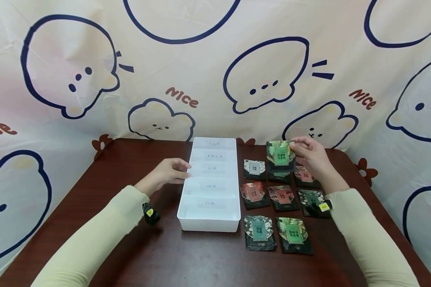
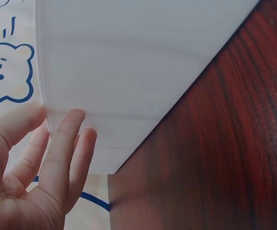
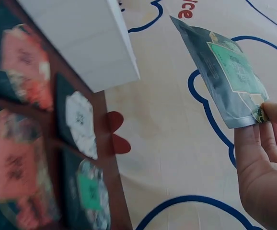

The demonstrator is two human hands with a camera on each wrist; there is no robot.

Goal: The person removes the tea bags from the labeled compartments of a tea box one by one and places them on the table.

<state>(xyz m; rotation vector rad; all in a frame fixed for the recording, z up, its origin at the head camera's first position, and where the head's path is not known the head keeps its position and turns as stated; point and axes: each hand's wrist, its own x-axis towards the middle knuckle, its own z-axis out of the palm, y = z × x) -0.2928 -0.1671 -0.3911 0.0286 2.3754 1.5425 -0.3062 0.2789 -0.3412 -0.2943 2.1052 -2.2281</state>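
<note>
My right hand [image 1: 310, 153] pinches a dark tea sachet with a green label [image 1: 281, 156] by its edge, raised above the far rows of sachets. In the right wrist view this sachet [image 3: 232, 72] is tilted, thumb on one face and fingers behind. A long white divided box [image 1: 210, 225] with labelled compartments stands mid-table. My left hand [image 1: 169, 173] is at its left rim, and the left wrist view shows loosely extended fingers [image 2: 57, 163] against the outer wall. Whether the fingertips press the box is hard to tell.
Right of the box lie several sachets in rows: a white-labelled one [image 1: 254, 169], red-labelled ones [image 1: 253, 194], a teal-labelled one [image 1: 259, 232] and a green-labelled one [image 1: 294, 235]. A patterned curtain [image 1: 208, 71] hangs behind the dark wooden table [image 1: 147, 255].
</note>
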